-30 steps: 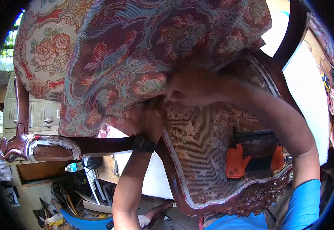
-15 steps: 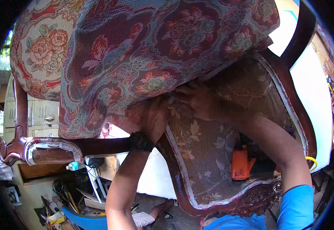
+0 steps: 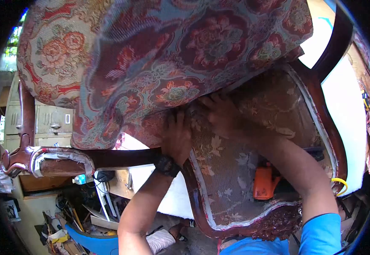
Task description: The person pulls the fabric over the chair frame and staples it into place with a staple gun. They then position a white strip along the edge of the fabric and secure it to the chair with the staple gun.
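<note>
A floral tapestry fabric (image 3: 212, 40) drapes over the upper part of a dark carved wooden chair frame (image 3: 195, 191). My left hand (image 3: 177, 138) lies against the fabric's lower edge, fingers apart and pointing up, with a dark band on the wrist. Just to its right, my right hand (image 3: 224, 115) reaches under the fabric fold in deep shadow. Its fingers look spread and touch the area where the fabric meets the leaf-patterned backing cloth (image 3: 221, 178). Below my right forearm, an orange-and-black tool (image 3: 264, 182) rests on that backing cloth.
The chair's armrest (image 3: 121, 160) extends left, with a torn padded strip (image 3: 61, 159). White padding (image 3: 342, 119) lies behind the frame on the right. A yellow ring (image 3: 340, 187) sits at the right edge. Metal lockers (image 3: 51, 119) and floor clutter stand at left.
My left hand has turned more upright, its fingers now apart on the fabric. My right hand has moved slightly right and down. The view has shifted a little.
</note>
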`<control>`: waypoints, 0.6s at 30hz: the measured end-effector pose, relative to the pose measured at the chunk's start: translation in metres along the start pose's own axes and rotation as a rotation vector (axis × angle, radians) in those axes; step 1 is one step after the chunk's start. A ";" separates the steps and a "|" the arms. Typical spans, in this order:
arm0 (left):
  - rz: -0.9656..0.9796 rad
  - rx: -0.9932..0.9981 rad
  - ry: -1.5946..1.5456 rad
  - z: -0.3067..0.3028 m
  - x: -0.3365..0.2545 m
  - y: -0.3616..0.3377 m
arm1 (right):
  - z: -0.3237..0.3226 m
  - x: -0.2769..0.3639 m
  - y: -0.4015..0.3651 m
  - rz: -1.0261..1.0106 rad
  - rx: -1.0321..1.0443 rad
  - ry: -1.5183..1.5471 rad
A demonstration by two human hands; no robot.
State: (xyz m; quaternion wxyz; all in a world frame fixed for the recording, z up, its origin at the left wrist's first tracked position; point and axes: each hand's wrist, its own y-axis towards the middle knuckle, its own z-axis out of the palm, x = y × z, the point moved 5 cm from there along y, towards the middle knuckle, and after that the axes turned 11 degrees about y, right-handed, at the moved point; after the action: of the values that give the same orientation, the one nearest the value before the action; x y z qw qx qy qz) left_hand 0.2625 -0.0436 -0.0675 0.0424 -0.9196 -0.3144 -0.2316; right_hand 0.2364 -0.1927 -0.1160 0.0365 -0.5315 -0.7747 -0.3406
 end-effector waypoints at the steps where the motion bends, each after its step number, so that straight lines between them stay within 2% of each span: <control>1: -0.026 0.034 -0.030 -0.001 0.000 0.000 | -0.003 0.000 0.001 -0.007 0.011 -0.046; 4: -0.101 0.076 -0.052 -0.006 -0.006 -0.001 | -0.010 0.002 -0.006 -0.004 0.058 -0.025; 6: -0.124 0.035 0.040 -0.006 -0.009 -0.003 | -0.024 0.010 -0.020 0.054 0.063 0.166; 8: -0.162 -0.084 0.026 -0.019 -0.007 -0.002 | -0.087 0.031 -0.052 0.243 0.164 0.191; 10: -0.176 -0.166 0.026 -0.018 -0.008 -0.013 | -0.158 0.065 -0.100 0.278 0.331 0.265; 11: -0.171 -0.209 0.044 -0.008 -0.009 -0.016 | -0.188 0.082 -0.127 0.397 0.353 0.247; 12: -0.168 -0.255 0.064 -0.003 -0.008 -0.015 | -0.208 0.098 -0.155 0.383 0.300 0.227; 13: -0.200 -0.139 -0.002 0.000 -0.006 -0.011 | -0.216 0.109 -0.185 0.501 0.401 0.188; 15: -0.245 0.105 -0.143 0.005 -0.006 -0.008 | -0.218 0.128 -0.212 0.411 0.413 -0.012; 18: -0.234 -0.147 -0.095 0.004 -0.005 -0.013 | -0.197 0.124 -0.223 0.377 0.427 -0.212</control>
State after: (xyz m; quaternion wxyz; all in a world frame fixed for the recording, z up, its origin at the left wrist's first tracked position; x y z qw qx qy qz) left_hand 0.2523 -0.0353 -0.0740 -0.0674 -0.8873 -0.4031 -0.2136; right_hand -0.0663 -0.2506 -0.0218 0.1289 -0.6789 -0.7159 -0.0999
